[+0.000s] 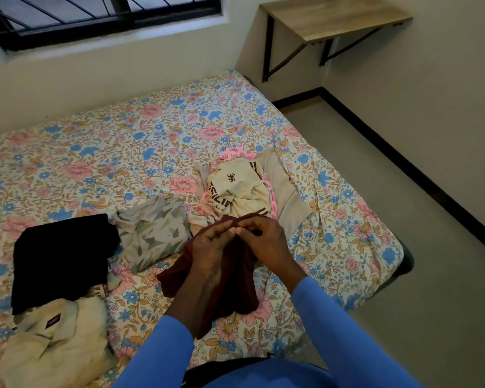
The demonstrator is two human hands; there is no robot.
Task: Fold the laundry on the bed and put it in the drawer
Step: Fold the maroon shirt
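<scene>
- Head-cam view, looking down on a bed (95, 141) w/ a floral sheet in pink, blue & tan.
- Left hand (209, 243) & right hand (263, 239) meet at centre frame. Both have fingers curled, pinching the top edge of a maroon garment (241, 292). Their fingertips are close together, touching or nearly so.
- The maroon garment hangs crumpled from the hands over the near part of the bed. Can't tell if its lower end touches the sheet.
- Both arms wear blue sleeves (333, 331).
- Just behind the hands is an unfolded pile: a cream jersey (235, 191) w/ dark lettering lies on a pink patterned cloth (235, 152) & a beige cloth (286, 197).
- Left of the hands is a folded grey shirt (151, 233) w/ a triangle print.
- Further left is a folded black garment (62, 259). In front of it, at the near-left corner, is a cream collared shirt (56, 340) w/ a dark label.
- Bkgd: a barred window (95, 15) top left, a wooden wall shelf (333, 18) on black brackets top right, a grey floor (403, 247) to the right.
</scene>
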